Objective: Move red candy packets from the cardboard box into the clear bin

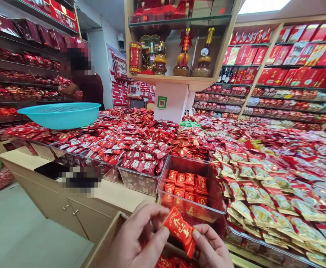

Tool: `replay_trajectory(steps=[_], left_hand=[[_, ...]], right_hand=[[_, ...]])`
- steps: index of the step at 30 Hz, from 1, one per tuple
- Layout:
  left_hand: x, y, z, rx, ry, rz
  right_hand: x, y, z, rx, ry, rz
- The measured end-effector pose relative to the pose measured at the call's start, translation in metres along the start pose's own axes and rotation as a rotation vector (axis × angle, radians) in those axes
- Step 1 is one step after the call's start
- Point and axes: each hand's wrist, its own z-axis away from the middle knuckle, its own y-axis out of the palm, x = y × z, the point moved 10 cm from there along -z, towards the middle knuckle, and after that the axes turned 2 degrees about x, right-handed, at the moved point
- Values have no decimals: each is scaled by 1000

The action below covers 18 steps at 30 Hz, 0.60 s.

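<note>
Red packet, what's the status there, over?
Both hands on it: left hand and right hand pinch the red packet. Held above a cardboard box. Clear bin just ahead, part filled.

My left hand (pixel 136 238) and right hand (pixel 211 247) are both bare, with no glove, ring or watch on either. My fingernails are short and unpainted. No sleeve or cuff shows at my wrists, which run off the bottom edge of the view.
</note>
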Motion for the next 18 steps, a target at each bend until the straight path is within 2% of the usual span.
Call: replay_trajectory(steps=[2, 5, 7, 9, 12, 14, 16, 18], left_hand=[[0, 20, -14, 114, -16, 50], [0, 53, -22, 298, -64, 328], [-4, 62, -25, 342, -71, 481], [-8, 57, -35, 320, -59, 489], [-20, 40, -71, 239, 29, 298], [-27, 36, -105, 213, 96, 48], [-23, 44, -140, 219, 93, -268], [-15, 60, -170, 251, 54, -381]], right_hand=[[3, 11, 5, 20, 15, -65], [8, 21, 10, 32, 4, -45], [12, 19, 11, 45, -19, 66], [26, 9, 11, 40, -118, 316], [51, -6, 12, 52, -328, 893], [53, -16, 12, 94, -393, 1197], [46, -26, 12, 137, -404, 1352], [34, -31, 11, 179, -412, 1428]])
